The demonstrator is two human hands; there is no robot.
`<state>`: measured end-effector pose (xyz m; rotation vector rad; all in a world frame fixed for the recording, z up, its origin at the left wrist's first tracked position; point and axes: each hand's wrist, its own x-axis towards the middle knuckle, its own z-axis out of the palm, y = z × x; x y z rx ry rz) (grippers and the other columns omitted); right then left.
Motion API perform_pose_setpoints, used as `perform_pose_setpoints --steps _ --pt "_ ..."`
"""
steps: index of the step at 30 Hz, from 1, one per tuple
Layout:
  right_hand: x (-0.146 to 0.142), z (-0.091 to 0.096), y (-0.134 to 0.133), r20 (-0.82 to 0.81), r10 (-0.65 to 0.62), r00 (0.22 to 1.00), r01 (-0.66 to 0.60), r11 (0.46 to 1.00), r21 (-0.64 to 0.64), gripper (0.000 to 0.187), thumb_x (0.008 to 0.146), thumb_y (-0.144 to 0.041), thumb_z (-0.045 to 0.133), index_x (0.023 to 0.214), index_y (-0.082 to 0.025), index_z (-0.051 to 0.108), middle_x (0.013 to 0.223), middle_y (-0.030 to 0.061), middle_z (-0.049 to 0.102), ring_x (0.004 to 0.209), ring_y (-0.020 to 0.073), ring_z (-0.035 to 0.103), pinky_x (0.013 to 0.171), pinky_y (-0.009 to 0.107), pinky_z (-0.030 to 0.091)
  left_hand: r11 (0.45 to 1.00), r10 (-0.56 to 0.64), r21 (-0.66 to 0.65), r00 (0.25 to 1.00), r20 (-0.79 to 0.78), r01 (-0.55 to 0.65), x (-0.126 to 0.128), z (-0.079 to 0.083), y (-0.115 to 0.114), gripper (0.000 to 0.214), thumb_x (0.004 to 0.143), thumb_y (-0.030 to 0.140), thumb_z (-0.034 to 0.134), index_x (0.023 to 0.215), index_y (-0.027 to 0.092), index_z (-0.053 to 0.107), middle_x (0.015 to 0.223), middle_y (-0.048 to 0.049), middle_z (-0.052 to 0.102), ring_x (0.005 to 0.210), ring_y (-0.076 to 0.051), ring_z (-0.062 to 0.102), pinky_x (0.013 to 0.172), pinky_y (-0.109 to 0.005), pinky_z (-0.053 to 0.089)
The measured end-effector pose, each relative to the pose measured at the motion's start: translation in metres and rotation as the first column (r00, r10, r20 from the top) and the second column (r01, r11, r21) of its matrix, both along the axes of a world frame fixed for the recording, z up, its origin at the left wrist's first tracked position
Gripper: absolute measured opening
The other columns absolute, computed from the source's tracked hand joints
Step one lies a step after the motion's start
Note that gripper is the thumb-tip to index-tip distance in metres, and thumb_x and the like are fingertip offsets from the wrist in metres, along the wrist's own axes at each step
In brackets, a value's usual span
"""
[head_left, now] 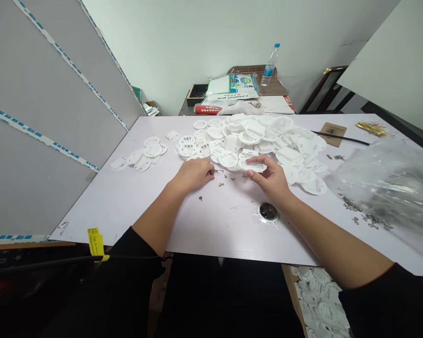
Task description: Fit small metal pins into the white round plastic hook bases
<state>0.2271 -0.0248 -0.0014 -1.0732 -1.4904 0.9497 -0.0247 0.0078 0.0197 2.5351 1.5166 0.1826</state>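
The right hand (270, 177) grasps a round white plastic disc (253, 165) by its edge, just above the white table (127, 202); the left hand (193, 174) curls closed (fingertips pinched) on a small metal clip (215, 171)

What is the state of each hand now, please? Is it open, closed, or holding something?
Left hand: closed, seems to pinch a small metal clip.
Right hand: closed, holding a white plastic disc.
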Motion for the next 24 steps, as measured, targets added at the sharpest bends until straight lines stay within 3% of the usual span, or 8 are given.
perform_pose_setpoints --steps 3,6,9,13,18,24 --pt "0.000 0.000 0.000 0.016 -0.004 1.000 0.004 1.000 0.010 0.043 0.074 -0.050 0.082 0.102 -0.022 0.066 0.112 0.0060 0.065 0.069 0.0134 0.062 0.062 0.030 0.057 1.000 -0.028 0.011 0.995 0.091 0.027 -0.001 0.000 0.000 0.016 0.091 0.031 0.055 0.086 0.020 0.066 0.099 -0.0020 0.066 0.081 -0.017 0.057 0.062 -0.032 0.036" --pt "0.000 0.002 0.000 0.030 -0.002 1.000 0.001 1.000 0.015 0.043 0.074 -0.052 0.081 0.102 -0.022 0.066 0.113 0.0069 0.066 0.071 0.0153 0.063 0.061 0.031 0.057 0.998 -0.067 0.006 0.959 0.277 0.068 -0.002 0.004 0.001 0.014 0.092 0.030 0.057 0.090 0.020 0.067 0.099 -0.0027 0.066 0.087 -0.017 0.059 0.072 -0.032 0.042" --pt "0.000 0.002 -0.001 0.081 0.002 0.997 -0.006 0.999 0.052 0.042 0.075 -0.051 0.081 0.102 -0.023 0.066 0.111 0.0071 0.067 0.074 0.0169 0.064 0.062 0.032 0.056 0.993 -0.049 -0.072 0.868 0.493 0.097 -0.002 0.010 0.000 0.012 0.091 0.028 0.059 0.090 0.019 0.067 0.096 -0.0029 0.068 0.087 -0.015 0.060 0.078 -0.030 0.045" --pt "0.000 0.001 -0.001 0.218 0.015 0.976 -0.049 0.987 0.151 0.040 0.076 -0.047 0.080 0.104 -0.023 0.066 0.108 0.0065 0.068 0.082 0.0197 0.066 0.063 0.032 0.055 0.964 0.012 -0.204 0.743 0.669 0.168 0.006 0.012 -0.004 0.016 0.091 0.033 0.062 0.095 0.018 0.065 0.099 -0.0036 0.069 0.072 -0.010 0.057 0.071 -0.028 0.047" --pt "0.001 -0.002 0.001 0.331 0.044 0.943 -0.156 0.935 0.320 0.038 0.077 -0.039 0.080 0.108 -0.024 0.066 0.105 0.0049 0.069 0.099 0.0232 0.065 0.081 0.037 0.054 0.931 -0.002 -0.247 0.681 0.732 0.268 0.017 0.007 -0.011 0.022 0.091 0.037 0.063 0.099 0.017 0.064 0.103 -0.0050 0.068 0.076 -0.011 0.061 0.073 -0.028 0.048" --pt "0.002 0.002 0.001 0.386 0.037 0.922 -0.190 0.911 0.365 0.041 0.076 -0.038 0.080 0.112 -0.024 0.064 0.105 0.0055 0.068 0.097 0.0229 0.065 0.071 0.034 0.054 0.967 -0.024 -0.171 0.739 0.673 0.187 0.020 0.005 -0.014 0.021 0.088 0.037 0.065 0.095 0.018 0.068 0.093 -0.0032 0.070 0.069 -0.010 0.055 0.066 -0.027 0.044"
